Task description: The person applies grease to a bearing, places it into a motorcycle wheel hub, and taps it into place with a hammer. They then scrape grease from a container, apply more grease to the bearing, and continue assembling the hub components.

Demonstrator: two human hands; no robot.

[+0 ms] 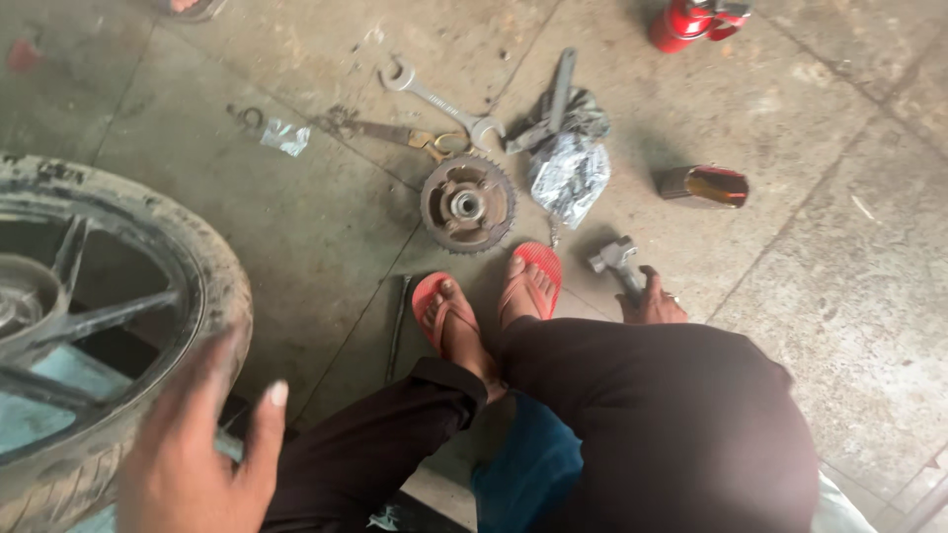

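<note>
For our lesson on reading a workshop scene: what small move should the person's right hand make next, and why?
Probably lift the hammer clear of the floor: the right hand already grips its handle, head resting on the concrete beside the red sandal. The left hand steadies the tyre, and the sprocket lies ahead.

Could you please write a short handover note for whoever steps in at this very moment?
Left hand: open, fingers spread, beside the tyre of the motorcycle wheel lying at left.
Right hand: gripping the handle of a hammer on the concrete floor.
Sprocket lies ahead of the sandalled feet; spanner and pliers beyond it; crumpled foil bag to its right.
Done: sprocket lies apart from the wheel.
Left: cannot tell.
</note>
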